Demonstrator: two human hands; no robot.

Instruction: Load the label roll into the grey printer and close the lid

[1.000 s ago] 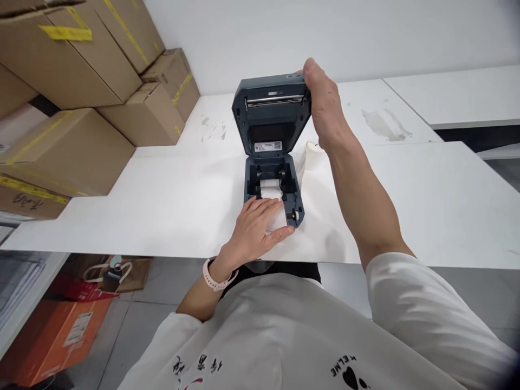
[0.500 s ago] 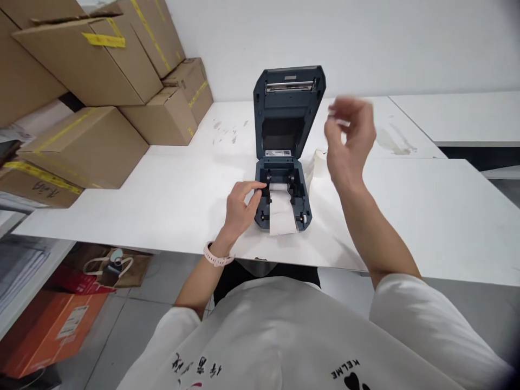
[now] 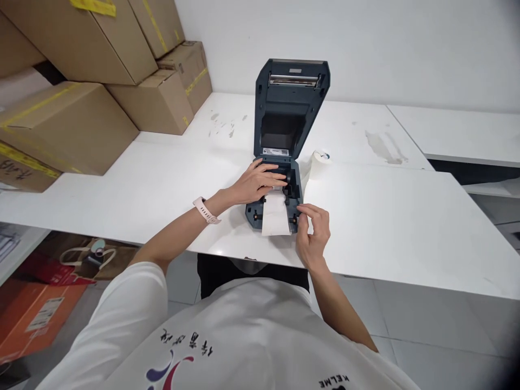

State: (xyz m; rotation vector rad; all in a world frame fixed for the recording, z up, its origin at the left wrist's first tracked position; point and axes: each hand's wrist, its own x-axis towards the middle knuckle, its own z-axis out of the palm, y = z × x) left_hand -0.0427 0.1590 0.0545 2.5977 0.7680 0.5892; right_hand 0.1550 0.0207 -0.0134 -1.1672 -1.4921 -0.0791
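Observation:
A dark label printer (image 3: 300, 116) stands on the white table with its lid raised. White label paper (image 3: 276, 215) runs out over its front edge. My left hand (image 3: 260, 181) reaches across the printer's inside from the left, fingers stretched over the bay where the paper comes from, hiding part of it. At the front right corner is my right hand (image 3: 314, 230), thumb and fingers bent around the printer's edge beside the roller end; whether it grips anything there is hidden. Behind it on the right, a roll of white paper (image 3: 319, 162) lies close to the printer.
Cardboard boxes (image 3: 154, 103) with yellow tape are stacked on the left of the table (image 3: 385, 227). A white wall (image 3: 365, 49) rises behind. Below on the left are an orange box (image 3: 36, 319) and a brown bag (image 3: 117, 271).
My right hand has come down from the raised position to the printer's front right corner. My left hand has moved from the left edge further over the paper bay, its fingers spreading.

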